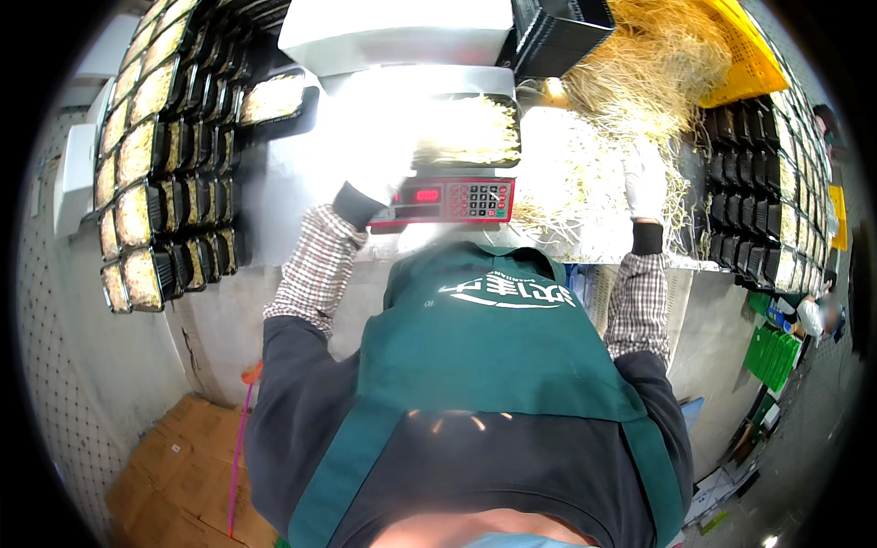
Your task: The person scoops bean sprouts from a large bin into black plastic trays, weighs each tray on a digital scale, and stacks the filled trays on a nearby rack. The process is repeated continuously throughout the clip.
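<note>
A black plastic tray of bean sprouts (469, 133) lies on the platform of a digital scale with a red-framed keypad panel (445, 200). My left hand (377, 161), in a white glove, is at the tray's left side; glare hides its fingers and whether it grips the tray. To the right of the scale, my gloved right hand (644, 175) rests at the loose bean sprouts (575, 157) heaped on the metal table. Its fingers are washed out by light and partly among the sprouts, so its hold cannot be told.
Filled trays stand stacked at the left (140, 161) and right (788, 185). One filled tray (274, 99) lies beside the left stacks. Behind the scale are a white box (397, 34) and nested black trays (565, 38). A yellow crate (743, 61) borders the sprout heap.
</note>
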The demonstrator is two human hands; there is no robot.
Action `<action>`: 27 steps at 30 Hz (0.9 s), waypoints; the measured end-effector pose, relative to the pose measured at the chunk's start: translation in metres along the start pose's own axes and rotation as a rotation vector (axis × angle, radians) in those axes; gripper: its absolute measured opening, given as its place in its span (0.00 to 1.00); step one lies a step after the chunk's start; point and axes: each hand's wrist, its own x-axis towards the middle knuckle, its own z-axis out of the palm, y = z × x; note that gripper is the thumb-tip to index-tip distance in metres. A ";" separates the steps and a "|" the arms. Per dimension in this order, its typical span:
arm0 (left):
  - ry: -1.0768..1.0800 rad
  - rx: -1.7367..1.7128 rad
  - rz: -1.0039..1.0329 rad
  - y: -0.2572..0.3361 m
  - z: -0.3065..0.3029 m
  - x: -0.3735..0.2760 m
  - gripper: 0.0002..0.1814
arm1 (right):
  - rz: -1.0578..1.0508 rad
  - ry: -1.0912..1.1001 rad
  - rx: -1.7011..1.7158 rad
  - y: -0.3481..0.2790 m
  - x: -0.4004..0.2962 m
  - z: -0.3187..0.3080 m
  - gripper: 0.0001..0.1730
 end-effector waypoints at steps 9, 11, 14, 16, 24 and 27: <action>-0.333 0.419 -0.076 -0.069 -0.015 0.011 0.37 | 0.270 -0.479 1.029 -0.157 0.013 -0.014 0.25; -0.165 0.426 0.155 -0.062 0.006 0.014 0.39 | 0.190 -0.509 1.016 -0.161 0.014 -0.001 0.27; -0.155 0.418 0.274 -0.051 0.037 0.022 0.39 | 0.030 -0.474 0.909 -0.158 0.022 0.007 0.23; -0.204 0.447 0.340 -0.047 0.051 0.027 0.36 | -0.082 -0.376 0.764 -0.158 0.025 0.014 0.14; -0.403 0.301 0.146 0.001 0.040 0.043 0.28 | -0.042 -0.406 0.755 -0.108 0.049 -0.024 0.10; -0.387 0.310 0.153 0.004 0.038 0.041 0.29 | -0.083 -0.492 0.506 -0.071 0.078 -0.065 0.10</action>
